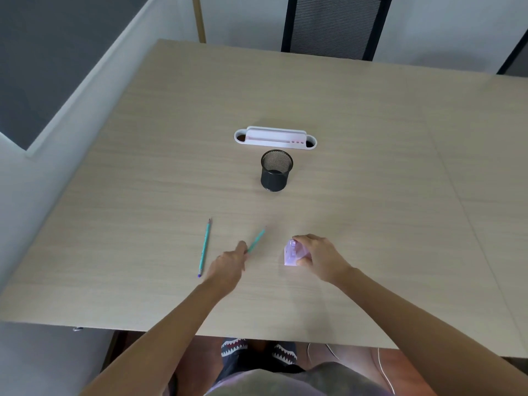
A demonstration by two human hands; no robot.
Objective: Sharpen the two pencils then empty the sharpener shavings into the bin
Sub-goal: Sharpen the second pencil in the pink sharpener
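Two teal pencils are in view. One pencil point(205, 247) lies flat on the wooden table point(371, 167), left of my hands, tip pointing away. My left hand point(228, 267) is shut on the lower end of the second pencil point(257, 240), which slants up and right and looks blurred. My right hand point(317, 257) grips a small lilac sharpener point(292, 252) that rests on the table to the right of that pencil. A black mesh cup, the bin point(276, 170), stands upright farther back, in the middle of the table.
A white and pink desk organiser point(275, 137) sits just behind the mesh cup. A black mesh chair point(334, 24) stands at the table's far edge. The table's near edge runs just above my lap.
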